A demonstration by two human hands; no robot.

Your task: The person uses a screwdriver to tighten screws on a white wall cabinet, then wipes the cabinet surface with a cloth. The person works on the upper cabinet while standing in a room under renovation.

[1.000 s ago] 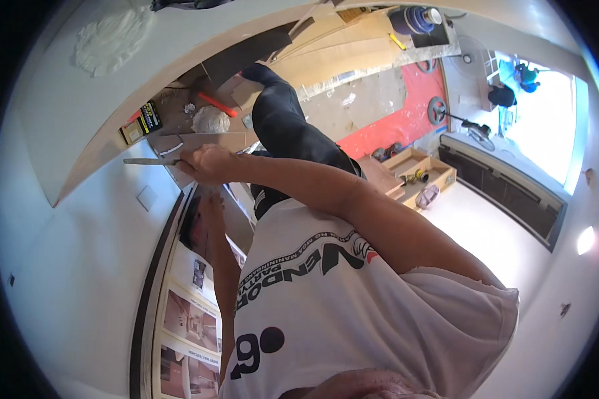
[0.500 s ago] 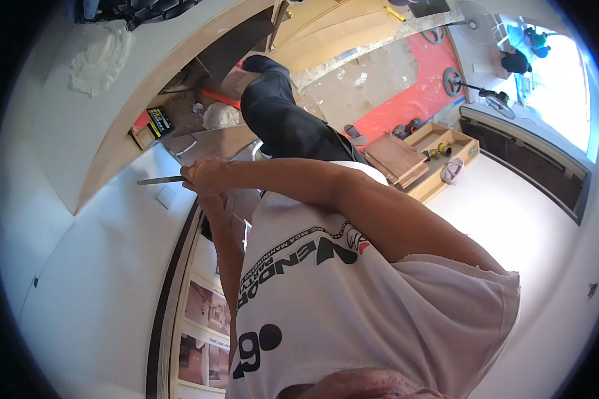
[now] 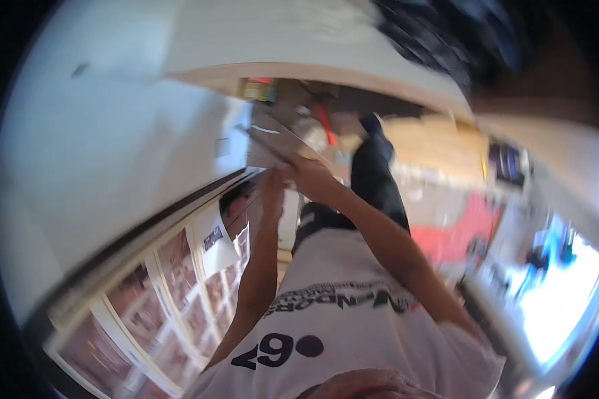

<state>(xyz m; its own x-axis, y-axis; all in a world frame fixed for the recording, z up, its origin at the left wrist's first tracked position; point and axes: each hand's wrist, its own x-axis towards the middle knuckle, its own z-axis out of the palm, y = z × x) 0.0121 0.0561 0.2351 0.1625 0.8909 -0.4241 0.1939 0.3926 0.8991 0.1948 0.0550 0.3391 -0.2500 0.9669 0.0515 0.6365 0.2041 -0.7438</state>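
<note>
Since the right hand (image 3: pixel 311 177) is curled around one end, the slim flat tool (image 3: pixel 262 140) juts beyond it, probably leaving its length free; whether the blurred left hand (image 3: pixel 273 186), just beside, is spread or gripping anything, I cannot tell.

R arm (image 3: pixel 396 249) & L arm (image 3: pixel 256 269) fwd, R grip (image 3: pixel 311 177) curled, L grip (image 3: pixel 273 186) just beside, both blurry

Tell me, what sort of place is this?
Probably somewhere indoors being renovated or fitted out, though the view is blurred: there is a red floor covering, a broad tan board, and a thin tool in the right hand.
</note>
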